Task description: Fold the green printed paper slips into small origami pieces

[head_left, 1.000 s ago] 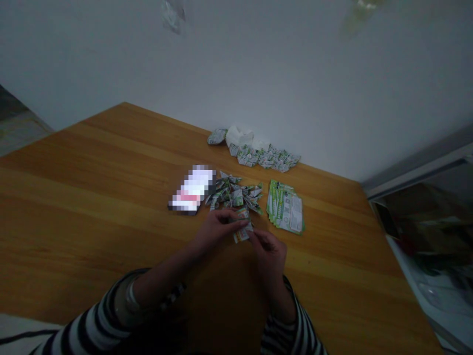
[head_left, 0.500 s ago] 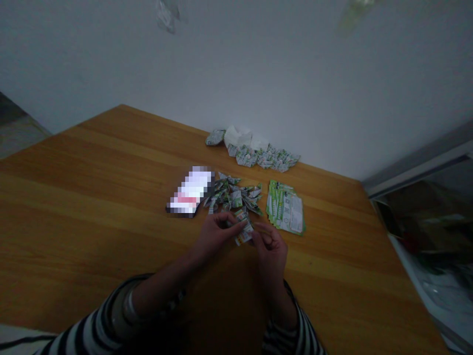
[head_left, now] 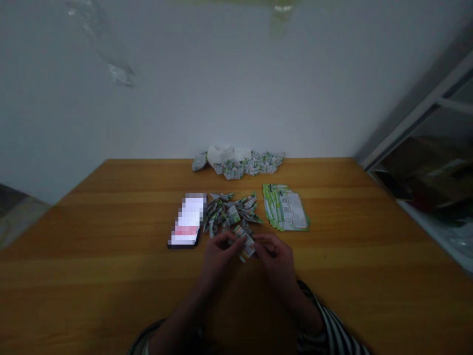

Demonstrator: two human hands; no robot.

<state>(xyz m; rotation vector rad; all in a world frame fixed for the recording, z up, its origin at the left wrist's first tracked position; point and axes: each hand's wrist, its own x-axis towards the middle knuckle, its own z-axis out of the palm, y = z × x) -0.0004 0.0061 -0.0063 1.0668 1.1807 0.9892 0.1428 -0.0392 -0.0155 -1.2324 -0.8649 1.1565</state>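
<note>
Between my left hand and my right hand, both close together above the wooden table, is a folded strip of green-and-white printed packet. The fingertips of both hands pinch it, and they hide part of it. Just beyond my hands lies a loose heap of small folded green-and-white pieces. A stack of flat green-and-white packets lies to the right of the heap, and a smartphone with a lit, blurred screen lies to its left.
Along the far table edge, by the white wall, runs a row of folded pieces with a white crumpled tissue or bag among them. A shelf with dark, cluttered contents stands beyond the table's right side.
The whole view has swung, so the table's far edge now looks level. My hands have come closer together, still holding the folded strip. The objects on the table have not visibly shifted.
</note>
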